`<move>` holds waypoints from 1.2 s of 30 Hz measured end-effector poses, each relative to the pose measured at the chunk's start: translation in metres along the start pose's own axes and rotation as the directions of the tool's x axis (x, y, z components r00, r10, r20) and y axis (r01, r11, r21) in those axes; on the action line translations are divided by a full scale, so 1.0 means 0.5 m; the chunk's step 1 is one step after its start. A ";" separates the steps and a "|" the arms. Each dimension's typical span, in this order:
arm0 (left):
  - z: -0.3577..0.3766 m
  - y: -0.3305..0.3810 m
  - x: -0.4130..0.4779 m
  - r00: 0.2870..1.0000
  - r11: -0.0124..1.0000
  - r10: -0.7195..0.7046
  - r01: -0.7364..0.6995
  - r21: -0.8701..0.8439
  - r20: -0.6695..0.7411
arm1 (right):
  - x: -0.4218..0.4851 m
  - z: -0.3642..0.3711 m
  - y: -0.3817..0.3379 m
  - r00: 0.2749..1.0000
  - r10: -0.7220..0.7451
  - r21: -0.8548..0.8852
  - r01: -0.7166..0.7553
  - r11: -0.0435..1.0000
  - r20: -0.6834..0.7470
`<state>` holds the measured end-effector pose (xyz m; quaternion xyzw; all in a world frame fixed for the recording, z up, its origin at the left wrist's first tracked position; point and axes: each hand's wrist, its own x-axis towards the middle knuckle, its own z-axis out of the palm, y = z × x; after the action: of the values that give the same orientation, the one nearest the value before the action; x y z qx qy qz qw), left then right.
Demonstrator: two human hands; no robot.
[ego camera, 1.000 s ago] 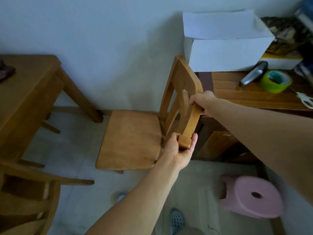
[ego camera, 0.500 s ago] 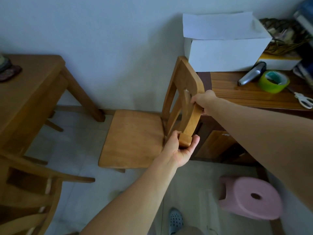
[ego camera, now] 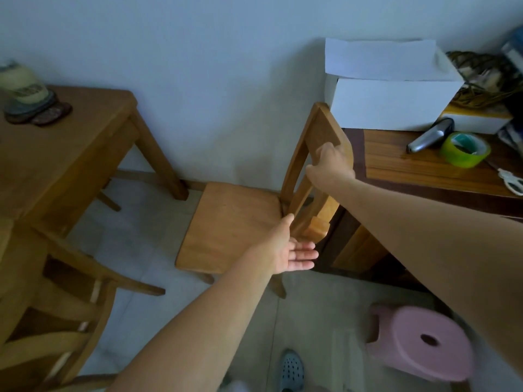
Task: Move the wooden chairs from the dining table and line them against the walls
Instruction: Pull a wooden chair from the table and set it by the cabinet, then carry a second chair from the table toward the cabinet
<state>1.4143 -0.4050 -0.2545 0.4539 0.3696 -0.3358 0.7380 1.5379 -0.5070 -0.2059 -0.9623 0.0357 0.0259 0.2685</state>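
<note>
Wooden chair [ego camera: 235, 222] at centre, seat toward 9 o'clock, back toward 3, standing between dining table [ego camera: 65, 154] leg and side cabinet [ego camera: 424, 171], near wall. Right hand [ego camera: 329, 165] wrapped around chair's top rail. Left hand [ego camera: 288, 250] spread flat, palm up, holding nothing, just below backrest's near post. Pink stool [ego camera: 424, 346] at 5 o'clock.

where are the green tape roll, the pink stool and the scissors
green tape roll [ego camera: 465, 149]: head view, on its outer green side wall.
pink stool [ego camera: 441, 360]: head view, on the seat top beside the centre hole.
scissors [ego camera: 511, 182]: head view, on the white handles at the right edge.
</note>
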 end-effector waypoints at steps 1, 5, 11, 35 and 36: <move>-0.012 0.006 -0.008 0.999 0.999 0.038 -0.038 0.001 -0.019 | -0.011 0.008 -0.009 0.999 -0.013 0.037 0.011 0.999 0.035; -0.068 0.028 -0.050 0.980 0.974 0.186 -0.193 -0.119 -0.065 | -0.065 0.032 -0.073 0.988 -0.008 0.241 -0.030 0.970 0.156; -0.234 0.018 -0.152 0.878 0.903 0.422 -0.428 0.024 -0.226 | -0.194 0.105 -0.226 0.848 0.055 0.461 -0.340 0.820 0.527; -1.119 -0.259 -0.625 0.394 0.593 0.781 -0.228 0.772 -0.484 | -0.768 0.573 -0.798 0.661 -0.052 0.423 -0.416 0.805 0.749; -1.134 -0.265 -0.625 0.464 0.631 0.729 -0.171 0.757 -0.503 | -0.772 0.581 -0.807 0.669 -0.036 0.420 -0.424 0.802 0.743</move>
<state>1.0111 0.1178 -0.2234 0.8479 0.3750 0.0207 0.3742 1.1781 0.0092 -0.2198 -0.7393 0.0412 0.4185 0.5259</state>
